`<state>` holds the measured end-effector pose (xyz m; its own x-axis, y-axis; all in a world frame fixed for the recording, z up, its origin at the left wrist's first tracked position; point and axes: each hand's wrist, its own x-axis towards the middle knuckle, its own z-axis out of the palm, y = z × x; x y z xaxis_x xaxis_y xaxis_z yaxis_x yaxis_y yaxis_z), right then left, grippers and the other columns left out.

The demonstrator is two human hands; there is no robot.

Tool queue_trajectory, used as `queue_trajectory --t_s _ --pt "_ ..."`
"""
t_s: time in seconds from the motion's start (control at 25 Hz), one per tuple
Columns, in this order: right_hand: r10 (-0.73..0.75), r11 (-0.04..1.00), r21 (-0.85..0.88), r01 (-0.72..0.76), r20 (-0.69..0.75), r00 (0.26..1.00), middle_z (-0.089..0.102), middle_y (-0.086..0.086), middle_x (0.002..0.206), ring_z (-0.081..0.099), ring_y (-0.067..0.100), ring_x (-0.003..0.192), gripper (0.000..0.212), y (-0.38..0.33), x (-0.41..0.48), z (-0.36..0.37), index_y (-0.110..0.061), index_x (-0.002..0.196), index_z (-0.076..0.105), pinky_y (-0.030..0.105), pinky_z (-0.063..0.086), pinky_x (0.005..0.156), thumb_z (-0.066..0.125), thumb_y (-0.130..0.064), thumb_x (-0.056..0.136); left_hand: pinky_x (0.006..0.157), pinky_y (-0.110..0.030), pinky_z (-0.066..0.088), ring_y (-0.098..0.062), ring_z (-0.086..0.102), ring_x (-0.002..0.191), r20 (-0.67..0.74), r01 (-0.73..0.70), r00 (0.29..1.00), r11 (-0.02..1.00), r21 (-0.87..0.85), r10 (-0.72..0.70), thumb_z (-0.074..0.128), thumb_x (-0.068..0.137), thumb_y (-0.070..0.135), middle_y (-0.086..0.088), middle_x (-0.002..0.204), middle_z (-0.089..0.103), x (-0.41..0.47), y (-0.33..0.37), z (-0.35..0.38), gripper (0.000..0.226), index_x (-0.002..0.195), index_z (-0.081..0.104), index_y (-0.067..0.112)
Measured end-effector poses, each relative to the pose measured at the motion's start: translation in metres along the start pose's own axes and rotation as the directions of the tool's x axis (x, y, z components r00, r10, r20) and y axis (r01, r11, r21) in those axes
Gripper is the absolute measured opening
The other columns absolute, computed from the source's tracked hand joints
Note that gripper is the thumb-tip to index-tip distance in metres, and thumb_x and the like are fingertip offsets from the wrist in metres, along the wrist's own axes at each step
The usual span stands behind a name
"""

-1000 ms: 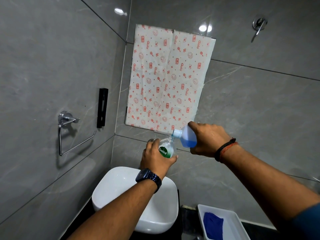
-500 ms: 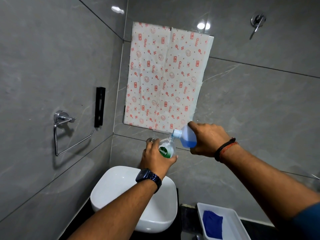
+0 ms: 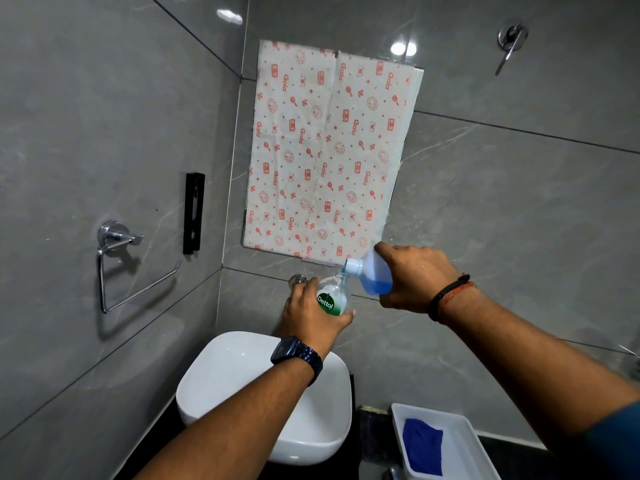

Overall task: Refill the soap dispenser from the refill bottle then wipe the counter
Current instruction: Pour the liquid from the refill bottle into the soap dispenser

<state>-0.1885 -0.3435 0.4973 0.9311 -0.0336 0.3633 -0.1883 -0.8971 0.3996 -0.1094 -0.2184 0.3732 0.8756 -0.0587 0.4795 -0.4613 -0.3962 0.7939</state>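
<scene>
The wall tiles (image 3: 104, 116) are smooth, glossy grey stone mirroring the lights, the towel ring (image 3: 138, 289) polished metal, the basin (image 3: 225, 375) glossy white ceramic. The soap dispenser (image 3: 330, 297) is clear plastic, the refill bottle (image 3: 375, 275) cloudy translucent plastic — the paper sheet (image 3: 329, 150) looks matt and creased, the tray (image 3: 464, 441) smooth white plastic, its cloth (image 3: 422, 445) soft blue fabric

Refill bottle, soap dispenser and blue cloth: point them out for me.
refill bottle (image 3: 377, 286), head view, blue liquid in its belly.
soap dispenser (image 3: 325, 302), head view, green label.
blue cloth (image 3: 422, 445), head view, its middle.
</scene>
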Motion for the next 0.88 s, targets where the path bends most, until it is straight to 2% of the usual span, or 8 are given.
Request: queue_trajectory --t_s 0.28,0.88 --pt "0.013 1.0 -0.016 -0.013 0.01 1.0 0.06 0.005 0.12 0.06 0.024 0.086 0.068 0.002 -0.002 0.001 -0.022 0.127 0.036 0.033 0.053 0.066 0.073 -0.039 0.073 0.085 -0.042 0.053 -0.023 0.054 0.109 0.012 -0.003 1.0 1.0 -0.001 0.003 0.083 0.055 0.049 -0.003 0.127 0.053 -0.001 0.001 0.006 0.086 0.128 0.046 0.024" --pt "0.024 1.0 0.002 -0.024 0.018 1.0 0.06 0.006 0.12 0.06 0.024 0.087 0.068 0.007 0.0 0.002 -0.022 0.127 0.036 0.034 0.054 0.068 0.073 -0.039 0.073 0.078 -0.042 0.056 -0.022 0.055 0.105 -0.002 -0.007 1.0 1.0 0.027 0.007 0.081 0.052 0.056 0.0 0.124 0.054 0.005 -0.002 0.016 0.087 0.125 0.046 0.027"
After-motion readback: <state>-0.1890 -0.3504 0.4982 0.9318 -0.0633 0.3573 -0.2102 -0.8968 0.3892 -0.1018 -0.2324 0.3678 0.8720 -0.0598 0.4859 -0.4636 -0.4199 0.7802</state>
